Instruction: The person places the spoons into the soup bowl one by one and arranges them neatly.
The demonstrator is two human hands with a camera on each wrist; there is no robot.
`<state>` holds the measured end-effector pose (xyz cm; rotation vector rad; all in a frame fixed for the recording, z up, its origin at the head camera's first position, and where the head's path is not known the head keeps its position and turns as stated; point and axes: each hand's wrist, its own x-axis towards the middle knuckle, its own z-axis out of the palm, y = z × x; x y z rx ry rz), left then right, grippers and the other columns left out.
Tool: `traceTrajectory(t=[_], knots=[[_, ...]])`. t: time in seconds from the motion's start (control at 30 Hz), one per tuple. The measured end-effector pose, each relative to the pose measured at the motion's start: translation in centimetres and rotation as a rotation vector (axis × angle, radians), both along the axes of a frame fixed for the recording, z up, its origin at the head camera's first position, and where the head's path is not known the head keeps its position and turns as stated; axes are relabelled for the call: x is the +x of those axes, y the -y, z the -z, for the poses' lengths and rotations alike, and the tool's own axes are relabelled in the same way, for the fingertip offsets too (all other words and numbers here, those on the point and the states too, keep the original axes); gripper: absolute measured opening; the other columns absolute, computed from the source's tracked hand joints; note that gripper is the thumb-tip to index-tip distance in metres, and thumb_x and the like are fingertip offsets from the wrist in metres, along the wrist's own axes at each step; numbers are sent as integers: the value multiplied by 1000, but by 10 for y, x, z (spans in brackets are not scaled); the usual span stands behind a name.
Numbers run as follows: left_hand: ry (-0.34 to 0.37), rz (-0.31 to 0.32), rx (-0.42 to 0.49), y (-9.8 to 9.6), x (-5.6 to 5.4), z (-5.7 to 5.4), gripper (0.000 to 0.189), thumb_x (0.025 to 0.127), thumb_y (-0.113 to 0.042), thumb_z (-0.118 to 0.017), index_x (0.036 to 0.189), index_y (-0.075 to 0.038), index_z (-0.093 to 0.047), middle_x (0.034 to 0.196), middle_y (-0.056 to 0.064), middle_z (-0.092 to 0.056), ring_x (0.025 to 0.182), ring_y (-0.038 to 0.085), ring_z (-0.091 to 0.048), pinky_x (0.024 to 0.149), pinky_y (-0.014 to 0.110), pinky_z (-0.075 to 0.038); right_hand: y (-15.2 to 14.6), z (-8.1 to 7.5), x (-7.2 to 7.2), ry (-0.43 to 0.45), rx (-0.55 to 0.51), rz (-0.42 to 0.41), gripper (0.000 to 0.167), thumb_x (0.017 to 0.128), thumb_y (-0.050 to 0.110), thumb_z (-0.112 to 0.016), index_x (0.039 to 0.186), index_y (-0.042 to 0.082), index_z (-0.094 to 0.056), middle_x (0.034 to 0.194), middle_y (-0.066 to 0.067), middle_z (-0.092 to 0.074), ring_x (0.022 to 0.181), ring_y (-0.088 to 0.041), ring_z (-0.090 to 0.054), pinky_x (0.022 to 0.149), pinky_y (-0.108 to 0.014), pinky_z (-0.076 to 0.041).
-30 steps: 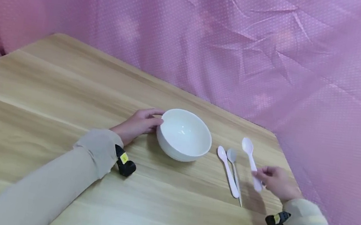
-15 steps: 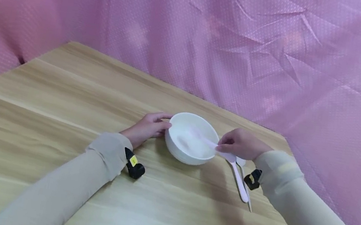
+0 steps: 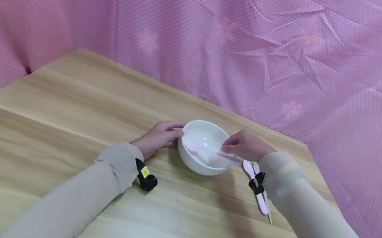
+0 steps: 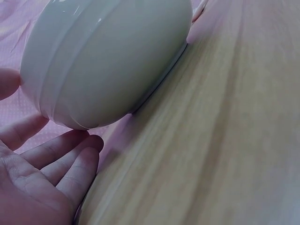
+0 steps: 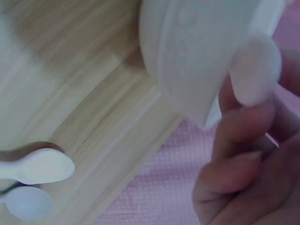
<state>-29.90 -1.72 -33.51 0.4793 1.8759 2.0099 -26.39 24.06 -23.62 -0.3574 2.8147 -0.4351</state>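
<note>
A white bowl (image 3: 202, 166) stands on the wooden table. My left hand (image 3: 158, 138) rests at its left side, thumb tip at the rim. In the left wrist view, the extended fingers (image 4: 77, 176) touch the outer wall. Over the bowl's right side, my right hand (image 3: 246, 145) pinches a pale pink spoon (image 3: 231, 158) by its handle. The spoon's head lies within the bowl's outline, pointing left. In the right wrist view, the blurred rounded handle end (image 5: 257, 70) sticks out between thumb and fingers, close to the bowl's wall.
Right of the bowl lie a second pale pink spoon (image 3: 262, 203) and a thin grey-white spoon (image 3: 270, 218), side by side, partly behind the right wrist camera. A pink dotted curtain (image 3: 202, 46) hangs behind the wooden table (image 3: 124, 96).
My right hand has carried the spoon left from beside the other spoons, and its head is now inside the bowl. My left hand stays at the bowl; the view has shifted slightly.
</note>
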Motion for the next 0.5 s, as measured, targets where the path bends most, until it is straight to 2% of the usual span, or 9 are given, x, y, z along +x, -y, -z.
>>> traceTrajectory(t=[0.13, 0.2, 0.27, 0.5], knots=[[-8, -2, 1, -2, -1, 3, 48, 96, -17, -52, 140, -2, -40, 138, 20, -47, 118, 27, -54, 101, 36, -47, -31, -3, 13, -73, -101, 130, 31, 93, 25, -57, 113, 3, -66, 109, -11, -68, 98, -23, -60, 83, -35, -52], [-13, 2, 1, -4, -2, 5, 48, 96, -17, -51, 141, -2, -40, 138, 20, -47, 119, 28, -53, 101, 36, -47, -52, 0, 23, -87, -140, 195, 30, 94, 22, -56, 114, 0, -65, 109, -14, -68, 98, -24, -60, 80, -33, -53], [-17, -1, -5, -4, -3, 6, 48, 96, -17, -51, 141, -2, -40, 138, 20, -47, 119, 27, -54, 100, 36, -47, -73, 6, 33, -93, -151, 237, 30, 93, 19, -57, 112, -2, -65, 107, -15, -68, 95, -23, -59, 77, -30, -51], [-22, 0, -9, -2, -2, 6, 48, 96, -17, -51, 141, -3, -40, 137, 19, -48, 118, 27, -53, 101, 36, -47, -128, 43, 62, 10, -158, 339, 25, 90, 14, -59, 103, -5, -67, 98, -14, -70, 92, -21, -61, 70, -27, -50]])
